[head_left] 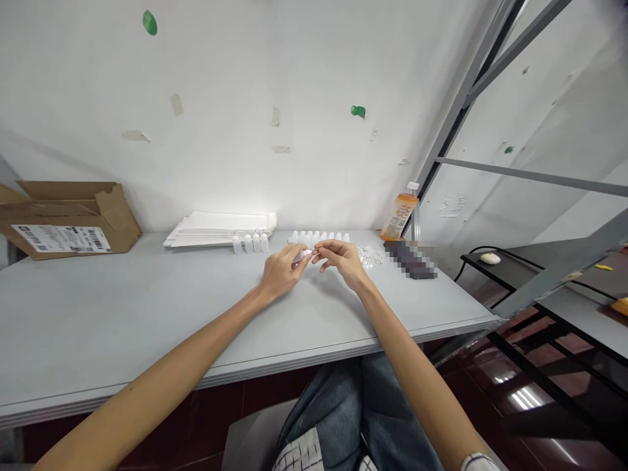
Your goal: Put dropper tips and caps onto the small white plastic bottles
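The dropper bottles [250, 243] are white, the tabletop [98, 314] pale grey, the jeans [338, 405] blue, the shirt [299, 451] checked black-and-white.

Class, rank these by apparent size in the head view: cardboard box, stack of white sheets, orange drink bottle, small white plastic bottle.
1. Cardboard box
2. Stack of white sheets
3. Orange drink bottle
4. Small white plastic bottle

Grey tabletop [122, 314] nearside, small white bottles [309, 238] in a row behind, blurred dark block [409, 260] at right
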The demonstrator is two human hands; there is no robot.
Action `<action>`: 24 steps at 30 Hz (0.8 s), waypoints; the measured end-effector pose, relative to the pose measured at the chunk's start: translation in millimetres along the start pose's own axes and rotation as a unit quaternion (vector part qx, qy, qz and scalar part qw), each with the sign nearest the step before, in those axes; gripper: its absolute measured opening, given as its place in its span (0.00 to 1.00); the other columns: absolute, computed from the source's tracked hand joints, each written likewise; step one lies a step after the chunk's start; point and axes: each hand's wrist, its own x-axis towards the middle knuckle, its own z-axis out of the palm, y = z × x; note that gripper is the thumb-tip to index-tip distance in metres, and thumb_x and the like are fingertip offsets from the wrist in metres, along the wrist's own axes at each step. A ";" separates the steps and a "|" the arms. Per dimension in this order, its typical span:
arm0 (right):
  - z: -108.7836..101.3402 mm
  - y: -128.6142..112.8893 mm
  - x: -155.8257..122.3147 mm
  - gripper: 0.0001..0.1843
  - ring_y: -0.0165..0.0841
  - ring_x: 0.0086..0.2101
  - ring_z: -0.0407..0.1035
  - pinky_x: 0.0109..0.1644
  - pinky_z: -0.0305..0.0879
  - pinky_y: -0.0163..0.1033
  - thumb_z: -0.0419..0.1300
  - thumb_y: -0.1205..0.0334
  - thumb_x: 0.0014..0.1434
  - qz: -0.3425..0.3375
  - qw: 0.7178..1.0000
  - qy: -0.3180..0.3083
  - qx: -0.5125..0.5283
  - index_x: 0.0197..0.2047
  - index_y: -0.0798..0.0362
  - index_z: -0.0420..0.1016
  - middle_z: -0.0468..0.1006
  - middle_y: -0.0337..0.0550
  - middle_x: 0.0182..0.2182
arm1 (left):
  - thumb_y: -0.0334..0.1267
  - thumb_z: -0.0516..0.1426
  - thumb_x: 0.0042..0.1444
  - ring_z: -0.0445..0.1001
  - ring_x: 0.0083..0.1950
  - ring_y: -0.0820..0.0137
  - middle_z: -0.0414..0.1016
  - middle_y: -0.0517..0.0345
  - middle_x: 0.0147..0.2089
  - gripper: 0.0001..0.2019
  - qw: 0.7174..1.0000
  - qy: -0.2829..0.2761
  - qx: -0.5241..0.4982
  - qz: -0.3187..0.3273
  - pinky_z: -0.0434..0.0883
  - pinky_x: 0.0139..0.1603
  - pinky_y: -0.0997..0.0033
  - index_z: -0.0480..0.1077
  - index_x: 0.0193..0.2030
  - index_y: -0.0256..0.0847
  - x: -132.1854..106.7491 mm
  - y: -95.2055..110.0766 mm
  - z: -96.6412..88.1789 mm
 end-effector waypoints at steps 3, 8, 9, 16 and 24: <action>0.1 -1.0 -0.4 0.14 0.36 0.31 0.75 0.28 0.70 0.37 0.67 0.54 0.50 0.001 1.000 -0.002 0.002 0.35 0.55 0.78 0.80 0.46 0.32 | 0.45 0.51 0.63 0.72 0.31 0.73 0.78 0.57 0.42 0.12 1.000 0.000 0.000 -0.004 0.65 0.30 0.74 0.72 0.44 0.41 0.0 0.3 0.2; -0.4 -0.7 -0.3 0.13 0.35 0.31 0.75 0.28 0.70 0.36 0.67 0.54 0.49 0.009 1.000 -0.003 -0.002 0.34 0.55 0.78 0.80 0.46 0.32 | 0.44 0.51 0.63 0.73 0.31 0.72 0.78 0.57 0.43 0.12 1.000 -0.014 -0.004 -0.014 0.65 0.30 0.73 0.71 0.45 0.42 0.1 0.8 -0.3; -0.6 -0.2 -0.1 0.13 0.35 0.31 0.75 0.28 0.70 0.36 0.67 0.54 0.49 0.009 1.000 -0.004 -0.004 0.34 0.55 0.79 0.80 0.45 0.32 | 0.44 0.51 0.63 0.72 0.31 0.73 0.78 0.57 0.43 0.12 1.000 -0.017 -0.002 -0.012 0.65 0.30 0.73 0.71 0.45 0.42 0.1 0.7 -0.3; -0.8 3.5 1.1 0.13 0.34 0.31 0.75 0.27 0.70 0.35 0.68 0.54 0.48 0.012 1.000 -0.008 -0.015 0.34 0.54 0.80 0.80 0.45 0.31 | 0.44 0.50 0.64 0.70 0.30 0.73 0.77 0.57 0.40 0.12 1.000 -0.025 0.006 -0.006 0.64 0.30 0.73 0.71 0.44 0.42 -0.7 -1.3 0.3; -0.4 4.4 0.3 0.14 0.37 0.32 0.77 0.28 0.70 0.36 0.68 0.55 0.47 0.020 0.999 -0.025 -0.009 0.34 0.56 0.81 0.82 0.47 0.30 | 0.42 0.51 0.63 0.71 0.31 0.72 0.76 0.57 0.40 0.11 0.999 -0.041 -0.013 0.003 0.65 0.31 0.73 0.70 0.44 0.42 -2.2 -5.8 -0.8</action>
